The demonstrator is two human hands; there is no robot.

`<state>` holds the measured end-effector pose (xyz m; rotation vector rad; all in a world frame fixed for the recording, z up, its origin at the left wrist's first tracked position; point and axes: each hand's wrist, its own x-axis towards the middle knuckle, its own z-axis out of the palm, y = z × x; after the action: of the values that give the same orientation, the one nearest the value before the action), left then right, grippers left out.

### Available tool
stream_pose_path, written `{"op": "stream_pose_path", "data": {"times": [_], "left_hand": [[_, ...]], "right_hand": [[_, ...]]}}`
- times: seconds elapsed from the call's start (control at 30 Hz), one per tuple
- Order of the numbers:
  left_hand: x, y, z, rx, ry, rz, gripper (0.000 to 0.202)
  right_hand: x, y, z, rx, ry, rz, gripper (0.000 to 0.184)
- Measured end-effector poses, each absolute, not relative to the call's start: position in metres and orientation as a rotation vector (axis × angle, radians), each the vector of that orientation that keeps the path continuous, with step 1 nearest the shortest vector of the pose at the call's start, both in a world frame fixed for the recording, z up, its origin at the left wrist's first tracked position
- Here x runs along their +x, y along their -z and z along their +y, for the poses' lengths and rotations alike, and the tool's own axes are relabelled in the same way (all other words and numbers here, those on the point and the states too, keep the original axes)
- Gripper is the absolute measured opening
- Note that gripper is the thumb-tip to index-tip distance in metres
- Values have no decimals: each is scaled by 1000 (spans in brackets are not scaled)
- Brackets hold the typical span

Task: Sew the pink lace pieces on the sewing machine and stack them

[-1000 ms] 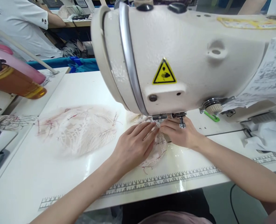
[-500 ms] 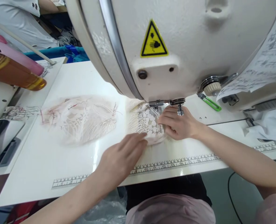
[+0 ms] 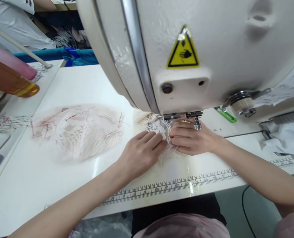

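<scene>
Pinching the white lace (image 3: 159, 127) in the head view, the left hand (image 3: 142, 152) sits beside the right hand (image 3: 198, 137), whose curled fingers touch the lace; I cannot tell whether they grip. It lies beneath the sewing machine (image 3: 223, 72), back from the table (image 3: 50, 178)'s front edge.

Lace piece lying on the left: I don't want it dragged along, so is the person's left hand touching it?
Apart. The head view shows white tabletop between the left hand and the lace piece.
</scene>
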<state>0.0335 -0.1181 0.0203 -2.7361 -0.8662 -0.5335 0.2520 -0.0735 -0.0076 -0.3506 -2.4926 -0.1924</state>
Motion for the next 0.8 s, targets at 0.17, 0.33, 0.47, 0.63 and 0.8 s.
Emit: {"op": "stream_pose_path", "data": {"times": [0.17,0.33,0.47,0.63,0.8], "left_hand": [[32,-13,-125,-2636,631,-803,14],[30,-15,-127,-2567,618,-834,15],[29,-14,-125,-2511,644,-815,11],[28,-5,-123,-2678,702,-826,25],[28,-2,-124,-2729,685,-899,25]], "right_hand": [[249,15,-73,-428,38,-2565,14],[252,16,-73,-400,-29,-2571,14],[252,14,-71,-291,-139,-2495,9],[252,12,-72,-367,-180,-2456,13],[253,11,-75,-423,-153,-2505,12]]}}
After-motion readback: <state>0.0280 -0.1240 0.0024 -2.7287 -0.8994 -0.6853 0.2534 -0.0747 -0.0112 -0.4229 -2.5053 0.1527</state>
